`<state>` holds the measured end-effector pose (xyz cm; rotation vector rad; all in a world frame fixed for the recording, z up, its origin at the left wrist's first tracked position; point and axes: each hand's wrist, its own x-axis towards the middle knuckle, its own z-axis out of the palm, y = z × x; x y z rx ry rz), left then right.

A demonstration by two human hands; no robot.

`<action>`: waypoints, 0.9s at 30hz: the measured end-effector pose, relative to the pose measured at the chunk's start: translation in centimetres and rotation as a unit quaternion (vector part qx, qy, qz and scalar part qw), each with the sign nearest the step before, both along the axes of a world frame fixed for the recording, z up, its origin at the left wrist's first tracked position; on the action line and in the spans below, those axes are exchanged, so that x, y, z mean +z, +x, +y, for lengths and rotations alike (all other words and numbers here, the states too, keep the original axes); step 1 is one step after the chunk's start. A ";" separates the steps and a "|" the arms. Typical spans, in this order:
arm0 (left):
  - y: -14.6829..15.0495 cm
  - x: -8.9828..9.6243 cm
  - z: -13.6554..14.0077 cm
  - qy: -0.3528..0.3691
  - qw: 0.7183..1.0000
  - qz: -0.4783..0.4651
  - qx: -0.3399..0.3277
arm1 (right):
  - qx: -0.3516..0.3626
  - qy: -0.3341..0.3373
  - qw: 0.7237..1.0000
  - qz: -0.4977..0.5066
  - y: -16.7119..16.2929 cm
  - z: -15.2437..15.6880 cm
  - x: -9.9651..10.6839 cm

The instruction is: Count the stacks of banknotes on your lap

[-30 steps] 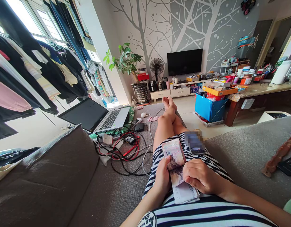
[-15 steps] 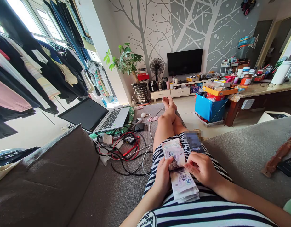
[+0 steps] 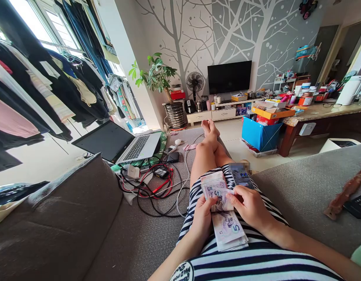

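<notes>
Between my hands lies a stack of banknotes [image 3: 211,180], with purplish notes marked 5 on top. My left hand [image 3: 203,214] grips the stack along its left side, thumb pressed on the upper notes. The thumb and fingers of my right hand [image 3: 247,205] pinch the right edge of one 5 note [image 3: 223,198], which is raised slightly over the others. The lower half of the stack [image 3: 229,228] hangs down over my striped clothing [image 3: 256,259]. Beyond my right hand, a phone [image 3: 242,177] rests on my thigh, partly blurred out.
Left of my legs, cables [image 3: 157,191] and a charger [image 3: 132,171] lie on the grey sofa [image 3: 145,230], with an opened laptop [image 3: 136,146] behind them. A remote control [image 3: 358,205] sits at the far right. Ahead stands a blue box [image 3: 261,134] beside a cluttered table [image 3: 318,113].
My right hand has shifted slightly, and its fingers now hold the edge of a top 5 note that has lifted and slid over the stack. The left hand stays in place.
</notes>
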<state>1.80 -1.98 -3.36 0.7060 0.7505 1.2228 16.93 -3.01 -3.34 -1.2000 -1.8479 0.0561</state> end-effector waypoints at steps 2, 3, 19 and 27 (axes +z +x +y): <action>0.2 0.1 0.0 0.000 1.000 0.000 0.023 | 0.010 0.005 1.000 0.001 0.0 -0.1 0.1; 0.3 0.1 0.0 -0.001 0.999 0.000 0.032 | 0.017 0.006 1.000 0.001 0.0 -0.2 0.1; 0.1 -0.5 0.2 0.017 0.999 -0.036 0.014 | 0.228 0.042 0.972 -0.037 0.4 -1.3 0.5; 0.0 -0.4 0.3 0.015 0.999 -0.051 0.010 | 0.250 0.039 0.967 -0.040 0.5 -1.3 0.5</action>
